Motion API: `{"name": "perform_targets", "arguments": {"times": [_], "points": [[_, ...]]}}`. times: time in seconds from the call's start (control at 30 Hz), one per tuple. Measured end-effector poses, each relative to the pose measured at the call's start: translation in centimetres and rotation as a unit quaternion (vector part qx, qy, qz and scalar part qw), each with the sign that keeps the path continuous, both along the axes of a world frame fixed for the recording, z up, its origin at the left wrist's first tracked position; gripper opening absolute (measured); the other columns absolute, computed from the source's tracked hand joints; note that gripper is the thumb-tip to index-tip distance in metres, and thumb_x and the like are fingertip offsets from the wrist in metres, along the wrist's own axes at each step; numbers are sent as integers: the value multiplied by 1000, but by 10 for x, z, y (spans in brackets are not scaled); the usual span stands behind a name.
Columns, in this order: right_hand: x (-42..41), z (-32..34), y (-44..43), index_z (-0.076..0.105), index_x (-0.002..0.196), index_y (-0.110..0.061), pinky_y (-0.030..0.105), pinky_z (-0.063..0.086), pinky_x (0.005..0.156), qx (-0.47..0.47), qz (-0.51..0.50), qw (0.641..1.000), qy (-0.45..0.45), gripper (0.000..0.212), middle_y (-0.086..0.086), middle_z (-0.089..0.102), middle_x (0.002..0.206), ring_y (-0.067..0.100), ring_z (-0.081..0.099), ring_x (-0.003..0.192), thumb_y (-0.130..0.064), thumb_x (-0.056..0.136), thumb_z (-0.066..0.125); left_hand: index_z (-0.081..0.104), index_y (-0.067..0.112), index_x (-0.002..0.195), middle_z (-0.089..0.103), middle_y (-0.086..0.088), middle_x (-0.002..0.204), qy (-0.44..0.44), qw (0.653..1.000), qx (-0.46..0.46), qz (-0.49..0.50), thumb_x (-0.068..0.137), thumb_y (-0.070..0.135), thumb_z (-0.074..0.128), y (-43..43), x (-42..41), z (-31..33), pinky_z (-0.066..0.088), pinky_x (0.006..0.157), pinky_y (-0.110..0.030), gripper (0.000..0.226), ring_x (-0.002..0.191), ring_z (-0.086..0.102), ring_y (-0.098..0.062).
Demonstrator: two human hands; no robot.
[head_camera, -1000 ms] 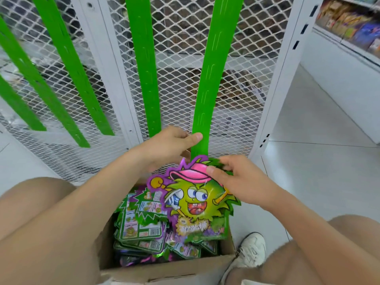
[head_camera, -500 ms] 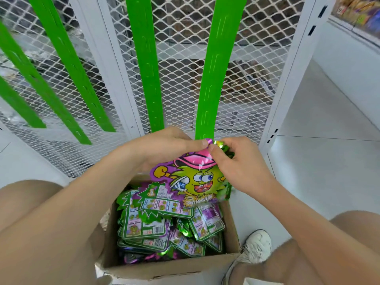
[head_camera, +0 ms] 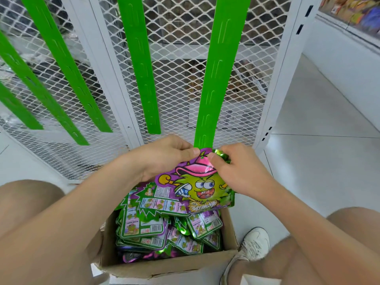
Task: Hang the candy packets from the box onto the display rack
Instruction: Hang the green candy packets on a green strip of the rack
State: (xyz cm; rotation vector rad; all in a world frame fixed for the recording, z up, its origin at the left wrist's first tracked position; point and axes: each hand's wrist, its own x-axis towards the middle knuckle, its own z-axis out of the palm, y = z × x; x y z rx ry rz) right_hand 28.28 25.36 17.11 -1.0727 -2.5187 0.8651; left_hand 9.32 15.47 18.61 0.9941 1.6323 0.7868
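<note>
**Brown cardboard box [head_camera: 164, 268], one cartoon-faced purple-and-green foil candy packet [head_camera: 197, 188] held over it**

Nearest, the box sits on the floor between the person's knees, filled with loose green-and-purple candy packets [head_camera: 144, 227]. Over the box's far edge, the left hand [head_camera: 164, 157] and right hand [head_camera: 236, 171] both pinch the held packet's top, which touches the lower end of a green plastic hanging strip [head_camera: 216, 79]. Beyond the box stands the white wire-mesh display rack [head_camera: 174, 48].
</note>
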Motion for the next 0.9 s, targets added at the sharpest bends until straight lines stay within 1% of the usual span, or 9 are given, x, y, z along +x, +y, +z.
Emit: {"name": "perform_targets", "arguments": {"times": [0.07,0.23,0.3,0.37,0.47,0.53,0.63,0.77,0.9], "points": [[2,-5,0,56,66,-11,35,37,51,22,28,999,-34,47,6,55,54,24,53,52,-41,103,59,78,15,101,81,0,85,58,998,18,-2,110,36,56,-1,3,-2,60,79,-27,31,78,75,-12],[4,-13,-1,68,78,-17,35,41,56,72,41,995,-61,40,1,62,63,18,58,58,-46,104,57,63,21,81,56,3,67,226,964,140,-21,109,29,58,-2,7,-19,39,63,-31,29,60,47,-11],[7,-11,-1,70,90,-17,36,49,63,111,15,991,-78,37,2,69,77,23,64,72,-50,103,58,63,21,90,65,4,76,313,934,168,-34,108,24,60,-3,10,-25,44,66,-34,19,70,59,-11],[15,-5,-1,54,83,-14,36,49,68,170,-32,971,-165,40,6,63,86,30,64,86,-49,103,57,64,19,113,70,-1,100,400,901,160,-54,108,22,59,-6,13,-32,48,81,-40,7,95,65,-24],[26,-10,-4,35,74,-17,35,45,68,134,-28,945,-297,42,9,54,88,35,65,92,-39,105,54,36,15,157,49,-8,149,498,852,157,-44,102,13,65,-12,16,-50,41,111,-47,62,134,47,-31],[24,-24,-5,35,72,-15,34,47,67,52,36,941,-332,43,6,50,79,28,58,74,-36,104,56,32,9,158,41,-14,154,546,811,211,-10,89,1,71,-17,20,-58,39,116,-51,80,139,41,-36],[7,-67,-6,44,67,-17,38,56,69,-4,125,941,-313,38,5,51,67,25,56,66,-29,99,60,53,12,128,52,-12,126,603,755,257,5,82,0,67,-21,23,-75,46,94,-47,50,113,50,-36],[-22,-128,-9,52,87,-14,41,56,76,8,193,929,-316,22,10,57,87,37,65,91,-31,100,56,51,22,107,61,-3,109,552,825,8,-116,96,16,59,-30,8,-104,50,76,-42,14,101,62,-32],[-48,-164,-27,50,116,-9,41,50,74,25,283,907,-312,38,8,53,106,30,59,99,-37,98,68,58,21,119,64,-9,122,514,806,-177,-236,105,33,54,-47,-22,-127,55,86,-47,19,111,66,-34]]}}
